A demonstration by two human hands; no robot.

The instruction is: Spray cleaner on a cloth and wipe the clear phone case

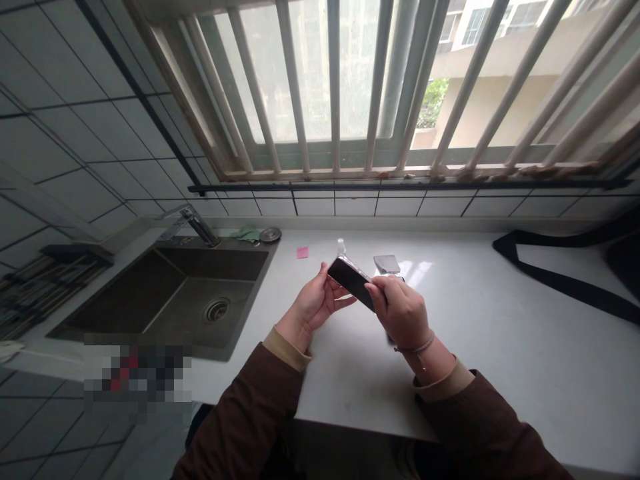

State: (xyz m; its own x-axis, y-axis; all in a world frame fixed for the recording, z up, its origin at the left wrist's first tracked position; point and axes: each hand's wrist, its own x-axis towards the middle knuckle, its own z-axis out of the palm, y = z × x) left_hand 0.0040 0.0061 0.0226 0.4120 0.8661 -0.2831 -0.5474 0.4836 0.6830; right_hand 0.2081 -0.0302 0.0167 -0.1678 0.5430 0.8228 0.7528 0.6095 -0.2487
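Observation:
A smartphone [351,282] with a dark screen is held tilted above the white countertop. My left hand [315,300] supports its left end, thumb at the edge and fingers behind it. The right end is gripped by my right hand [403,307], thumb on the face and fingers curled round. Just beyond the phone stands a small clear bottle [341,245]. A pink paper square [303,253] lies to its left. Behind my right hand is a flat grey square [387,264], perhaps a cloth or packet. A dark object below that hand is mostly hidden.
To the left is a sink [260,293] with a faucet [197,225]. A green cloth [246,233] and a metal drain strainer [271,235] sit on its back edge. A black strap [560,283] lies at the right. Window bars [334,87] rise behind the white countertop [350,380].

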